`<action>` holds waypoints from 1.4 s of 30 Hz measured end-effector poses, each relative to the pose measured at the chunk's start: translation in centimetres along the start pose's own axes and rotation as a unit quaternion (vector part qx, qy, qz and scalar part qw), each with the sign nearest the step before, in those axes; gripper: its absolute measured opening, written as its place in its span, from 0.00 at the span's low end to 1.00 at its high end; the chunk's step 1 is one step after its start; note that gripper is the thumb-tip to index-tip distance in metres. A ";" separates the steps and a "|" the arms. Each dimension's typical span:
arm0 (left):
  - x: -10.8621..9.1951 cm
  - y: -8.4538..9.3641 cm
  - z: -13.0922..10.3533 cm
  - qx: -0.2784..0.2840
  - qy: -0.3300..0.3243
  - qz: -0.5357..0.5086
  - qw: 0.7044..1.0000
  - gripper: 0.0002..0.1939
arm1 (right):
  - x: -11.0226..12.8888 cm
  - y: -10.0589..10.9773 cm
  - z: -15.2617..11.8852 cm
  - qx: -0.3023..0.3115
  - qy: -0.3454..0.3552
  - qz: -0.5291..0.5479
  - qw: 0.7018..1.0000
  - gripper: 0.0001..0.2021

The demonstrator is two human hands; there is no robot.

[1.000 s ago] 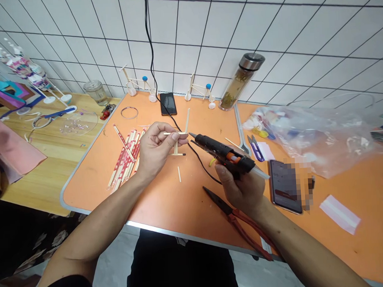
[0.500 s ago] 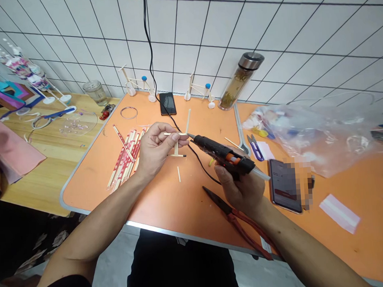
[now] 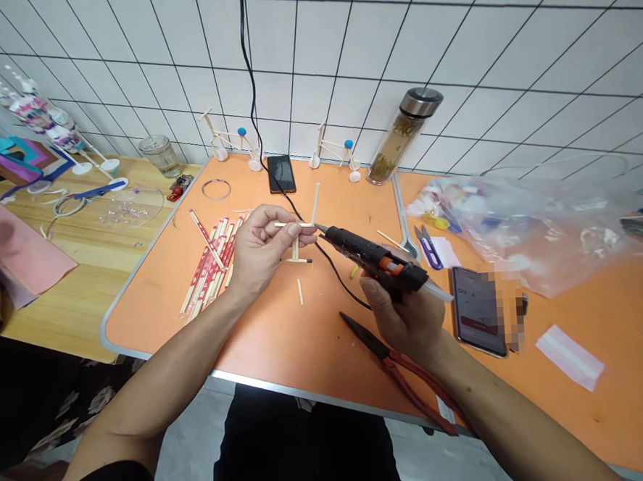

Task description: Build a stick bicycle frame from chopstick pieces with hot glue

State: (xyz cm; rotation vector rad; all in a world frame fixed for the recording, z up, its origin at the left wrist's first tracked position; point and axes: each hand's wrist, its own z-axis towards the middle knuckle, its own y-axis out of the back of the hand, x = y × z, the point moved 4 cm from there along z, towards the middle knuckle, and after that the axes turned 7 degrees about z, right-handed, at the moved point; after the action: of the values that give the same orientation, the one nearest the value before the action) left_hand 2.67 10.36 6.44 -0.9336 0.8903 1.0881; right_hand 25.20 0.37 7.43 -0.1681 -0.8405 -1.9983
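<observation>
Between thumb and fingers, my left hand (image 3: 267, 245) pinches a small frame of joined wooden sticks (image 3: 315, 203). One stick rises from it, and a crosspiece with a dark end shows below. My right hand (image 3: 407, 311) is wrapped round a black hot glue gun (image 3: 374, 255), a clear glue stick jutting from its rear. The gun's nozzle meets, or nearly meets, the joint at the frame's right end. Beneath the frame a short stick piece (image 3: 301, 292) lies on the orange table (image 3: 285, 351). Red-handled pliers (image 3: 398, 370) rest below my right hand.
Red-wrapped chopsticks (image 3: 208, 265) lie left of my left hand. Two stick models with blue balls (image 3: 242, 131), a phone (image 3: 281, 174) and a glass bottle (image 3: 405, 137) stand behind. Rightward are purple snips (image 3: 429, 248), another phone (image 3: 475, 311) and a plastic bag (image 3: 544, 227). A black cord (image 3: 251, 78) hangs down.
</observation>
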 end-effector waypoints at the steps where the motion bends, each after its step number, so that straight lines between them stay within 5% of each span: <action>1: 0.0 0.0 0.0 0.001 -0.002 -0.004 1.000 0.22 | 0.0 0.0 0.0 0.001 0.000 0.001 1.000 0.06; 21: -0.2 -0.2 0.0 0.011 -0.014 -0.006 1.000 0.24 | 0.0 0.0 0.0 -0.015 0.000 0.026 1.000 0.12; 28: 0.1 0.2 0.2 0.005 0.013 -0.015 1.000 0.24 | -2.5 0.3 0.2 -0.058 -0.150 0.012 0.987 0.17; 33: 0.2 0.2 0.5 0.003 0.033 -0.031 0.999 0.27 | -6.0 0.0 0.1 -0.110 -0.277 0.126 0.946 0.22; 37: 0.6 0.3 0.5 -0.012 0.032 -0.020 0.999 0.25 | -9.9 -0.6 -0.1 -0.148 -0.374 0.259 0.878 0.25; 42: 1.6 0.3 0.5 -0.016 0.037 0.001 0.999 0.26 | -14.0 -0.9 -0.9 -0.200 -0.463 0.304 0.808 0.30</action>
State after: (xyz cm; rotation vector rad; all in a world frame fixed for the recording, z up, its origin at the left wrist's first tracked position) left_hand 2.83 11.42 5.08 -1.0063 0.9372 1.0775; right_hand 32.50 10.04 0.25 -1.5554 -0.7626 -1.3672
